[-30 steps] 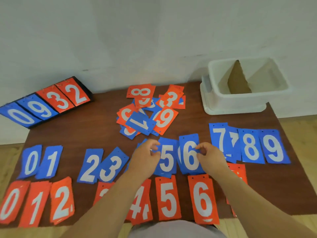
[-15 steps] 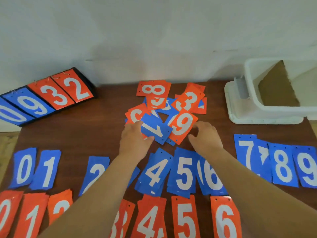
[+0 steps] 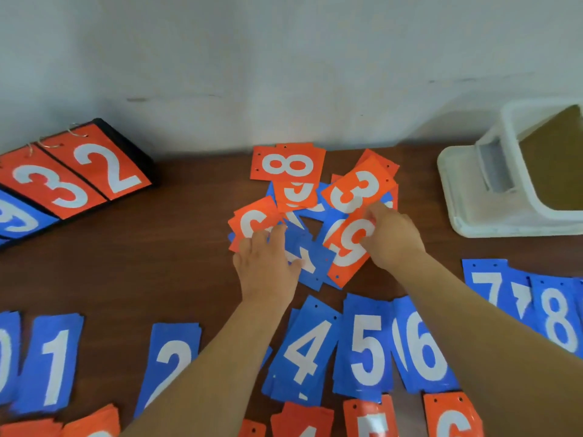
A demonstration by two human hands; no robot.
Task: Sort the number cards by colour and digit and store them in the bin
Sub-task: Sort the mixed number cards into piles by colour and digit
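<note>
Cards (image 3: 296, 197) lie heaped at twelve o'clock on the table (image 3: 157, 263), left hand (image 3: 266, 269) flat on the blue 1 (image 3: 315, 260), fingers (image 3: 277, 234) nearly straight, right hand (image 3: 394, 241) pinching the orange 9 (image 3: 347, 247), and I fear a quick tug drags overlapping neighbours into the sorted rows (image 3: 366, 348) at six.

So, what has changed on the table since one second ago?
Both hands left the blue 5 pile and blue 6 pile and reached forward to the unsorted heap. The left hand rests on the blue 1 card; the right hand pinches the orange 9 card. Sorted rows stayed in place.
</note>
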